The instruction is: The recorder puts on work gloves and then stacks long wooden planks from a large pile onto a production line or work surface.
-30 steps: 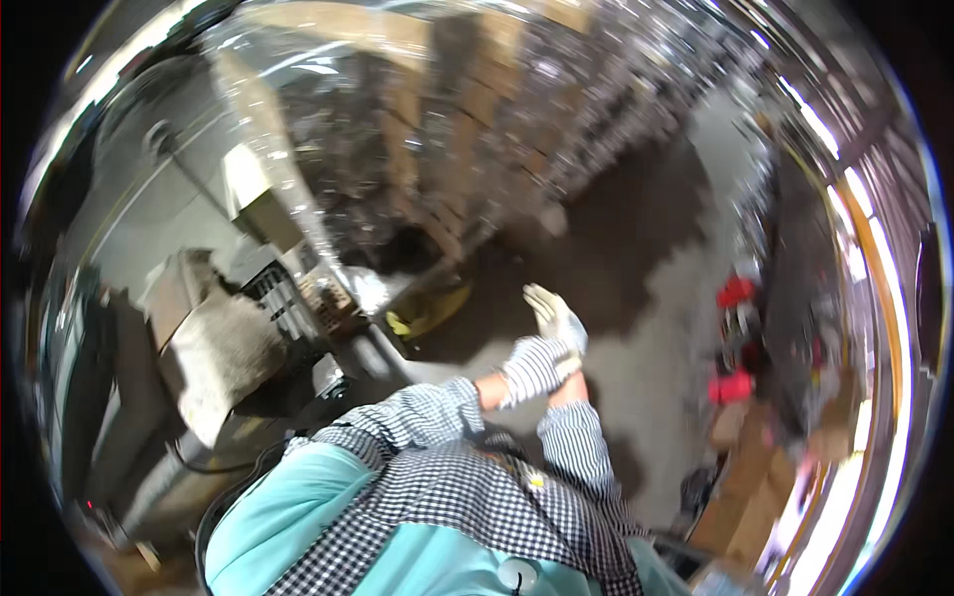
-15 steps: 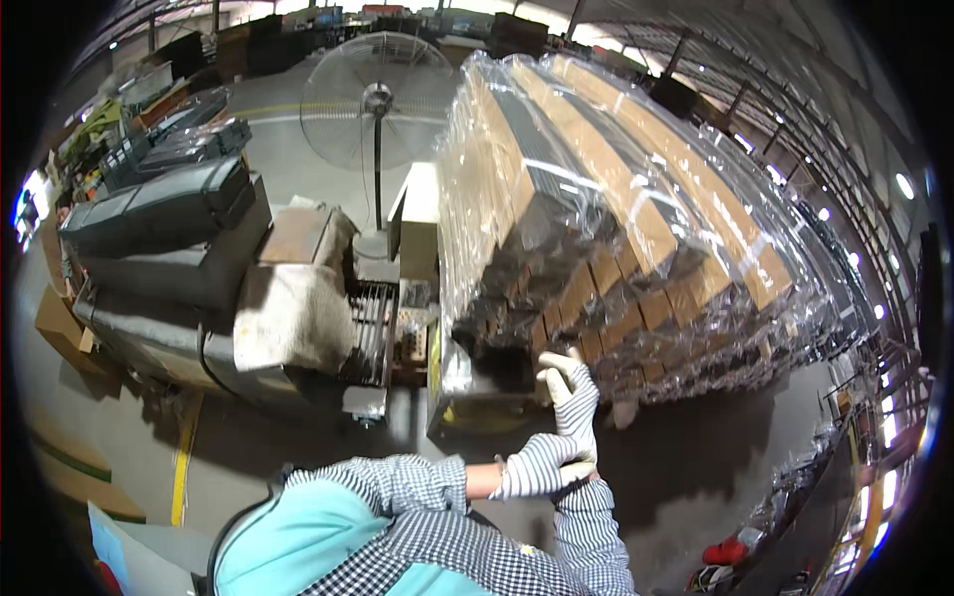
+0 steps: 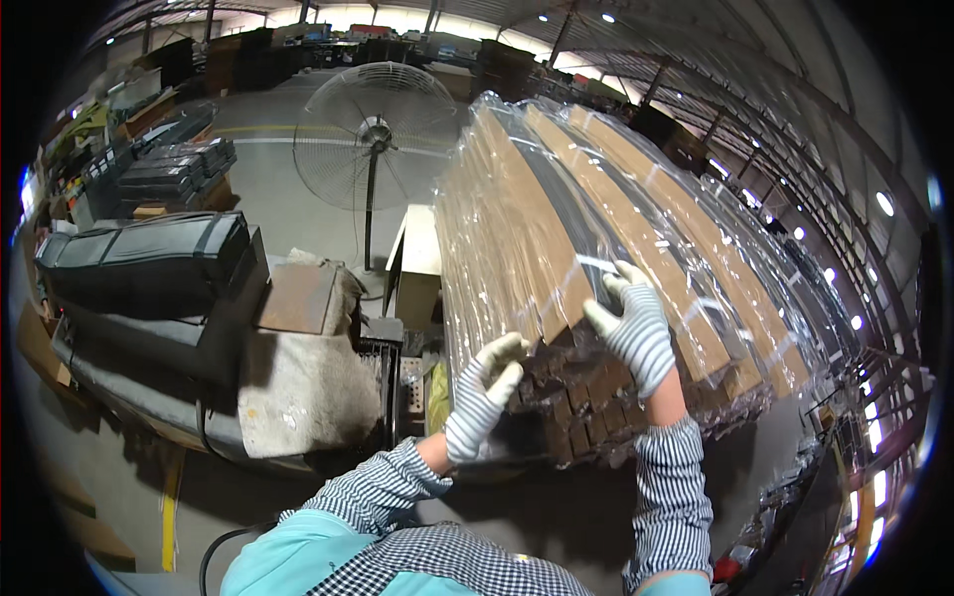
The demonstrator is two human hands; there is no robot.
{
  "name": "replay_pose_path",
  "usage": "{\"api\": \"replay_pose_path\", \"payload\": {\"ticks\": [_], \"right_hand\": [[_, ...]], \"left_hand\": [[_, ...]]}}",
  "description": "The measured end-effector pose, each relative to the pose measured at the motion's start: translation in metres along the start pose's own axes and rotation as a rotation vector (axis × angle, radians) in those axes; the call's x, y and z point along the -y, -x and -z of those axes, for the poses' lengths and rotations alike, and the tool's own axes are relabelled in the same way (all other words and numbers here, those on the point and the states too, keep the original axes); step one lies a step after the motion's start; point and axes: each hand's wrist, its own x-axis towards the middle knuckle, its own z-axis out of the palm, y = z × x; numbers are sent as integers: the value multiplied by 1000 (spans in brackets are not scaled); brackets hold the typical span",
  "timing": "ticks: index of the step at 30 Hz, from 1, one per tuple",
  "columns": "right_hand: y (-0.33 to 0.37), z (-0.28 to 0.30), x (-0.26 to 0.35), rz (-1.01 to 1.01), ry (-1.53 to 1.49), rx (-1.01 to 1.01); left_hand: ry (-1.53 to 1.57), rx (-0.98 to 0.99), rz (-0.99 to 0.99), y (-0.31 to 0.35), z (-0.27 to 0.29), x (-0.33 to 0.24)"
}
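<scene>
My left hand (image 3: pixel 482 399) wears a white and grey striped glove. Its fingers are curved and apart, beside the near left corner of a stack of long wrapped bundles (image 3: pixel 537 214). Farther right, my right hand (image 3: pixel 638 326), in a matching glove, is raised over the near ends of the upper bundles with thumb and fingers spread. Its fingertips are close to a white strap (image 3: pixel 594 262); whether they touch the clear plastic cannot be told. Brown cardboard strips and dark lengths show through the film. Below the hands, the bundles' brown ends (image 3: pixel 586 407) sit in shadow.
On the left stand long dark bundles (image 3: pixel 149 253) and a pale cloth (image 3: pixel 308 392) draped beside a brown board (image 3: pixel 295 296). A large pedestal fan (image 3: pixel 375 134) rises behind a white-topped box (image 3: pixel 421 238). A yellow line (image 3: pixel 171 512) marks the floor.
My hands have come apart; the left was closed round the right glove's wrist. Both have moved up to the stack, left hand leftward, right hand rightward. The view has shifted slightly.
</scene>
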Motion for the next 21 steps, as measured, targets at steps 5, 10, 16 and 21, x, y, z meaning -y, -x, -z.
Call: {"api": "replay_pose_path", "payload": {"ticks": [5, 10, 16, 21], "right_hand": [[10, -27, 31, 94, 217, -174], [0, -23, 35, 51, 102, -116], [9, -23, 2, -1, -55, -155], [-9, -44, 12, 110, -101, -134]], "left_hand": [[-56, -103, -106, -84, 7, 41], [-35, 141, 86, -122, 1, 76], [317, 213, 204, -139, 18, 65], [316, 272, 375, -148, 27, 51]]}}
